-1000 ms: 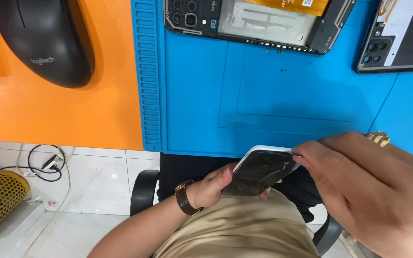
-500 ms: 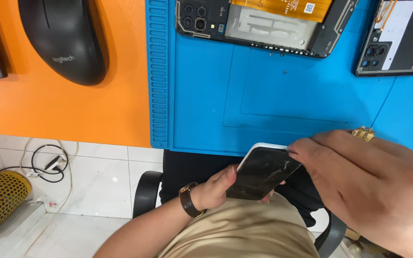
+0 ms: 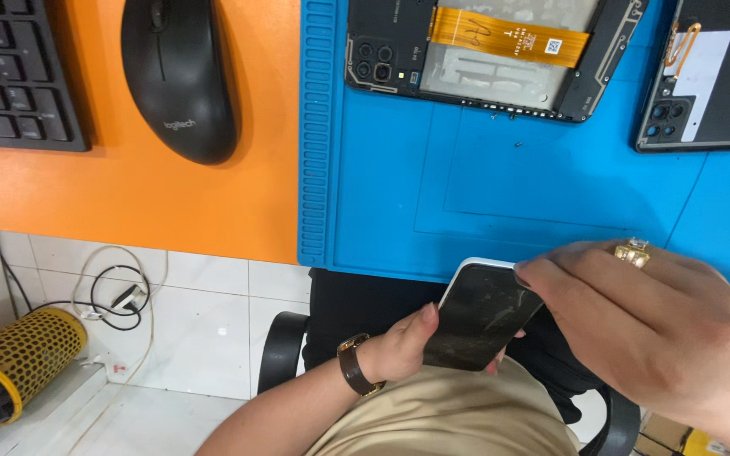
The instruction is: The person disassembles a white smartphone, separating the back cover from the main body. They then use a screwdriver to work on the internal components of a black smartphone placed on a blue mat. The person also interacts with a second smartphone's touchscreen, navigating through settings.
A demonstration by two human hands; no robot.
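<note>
My left hand [image 3: 399, 346], with a brown watch on its wrist, holds a phone [image 3: 483, 314] with a dark, smudged screen and a white rim over my lap, just below the desk edge. Its thumb lies along the phone's left side. My right hand [image 3: 652, 338], wearing a gold ring, comes in from the right. Its fingertips are bunched together on the phone's upper right corner. I cannot tell whether anything small is held between those fingertips.
A blue work mat [image 3: 483, 203] lies on the orange desk [image 3: 128, 203]. Two opened phones rest on it, one with an orange flex cable [image 3: 483, 55] and one at the right [image 3: 703, 80]. There is a black mouse [image 3: 179, 76] and a keyboard [image 3: 10, 76]. Below are a chair arm [image 3: 276, 355], cables [image 3: 111, 295] and a yellow mesh bin [image 3: 19, 355].
The view has shifted so the mat and mouse sit lower right and the keyboard appears. Both hands keep the phone in nearly the same place, with the right fingertips staying at its corner.
</note>
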